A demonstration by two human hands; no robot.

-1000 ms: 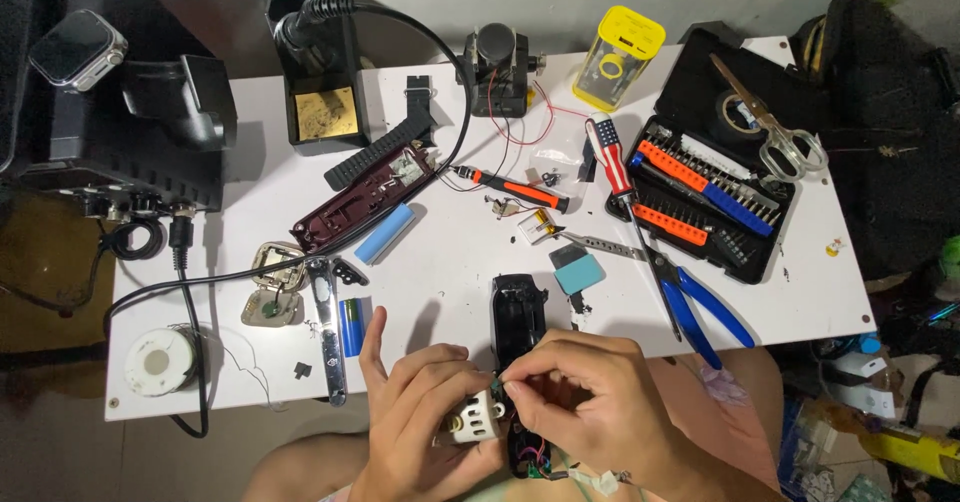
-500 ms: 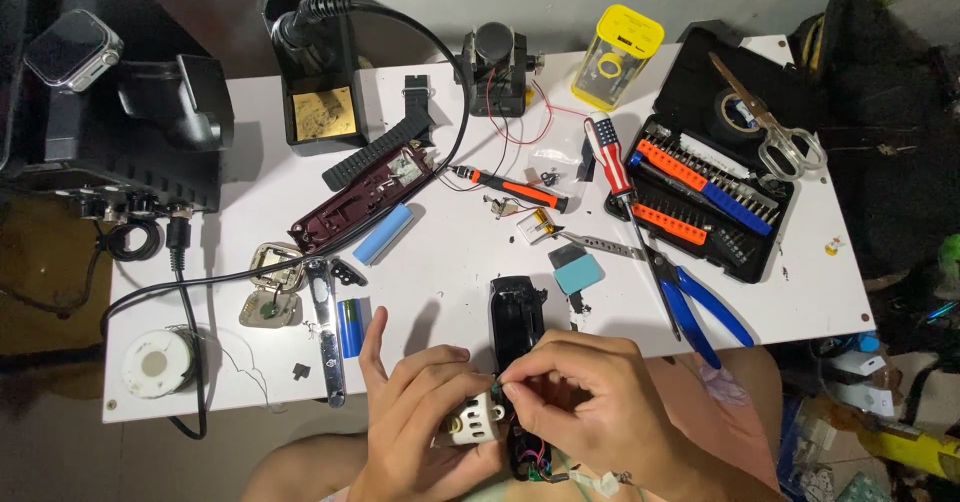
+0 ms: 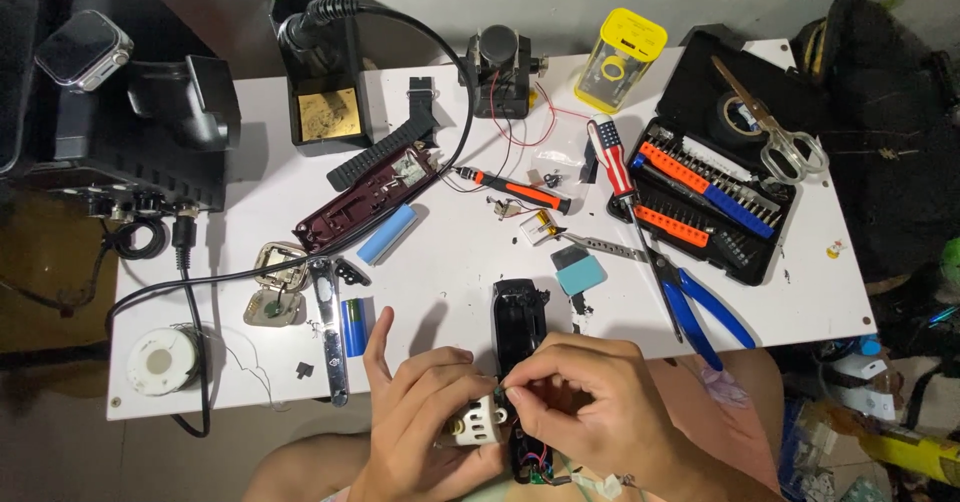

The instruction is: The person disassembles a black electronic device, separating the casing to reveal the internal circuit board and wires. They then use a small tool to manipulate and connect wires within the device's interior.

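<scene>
My left hand (image 3: pixel 425 417) grips the small white part (image 3: pixel 478 424) at bottom centre, steadying it. My right hand (image 3: pixel 585 402) pinches closed beside the black housing (image 3: pixel 520 327), fingertips meeting for fine work.

Bright, even overhead light on the white table (image 3: pixel 450 262); sharp focus, perhaps dimmer corners.

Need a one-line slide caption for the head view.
Left hand holds a small white plastic part; right hand works on a black oblong device casing at a cluttered white table.

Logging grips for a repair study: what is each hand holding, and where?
Left hand cups a small white part from below; right hand pinches at the black housing beside it.
</scene>
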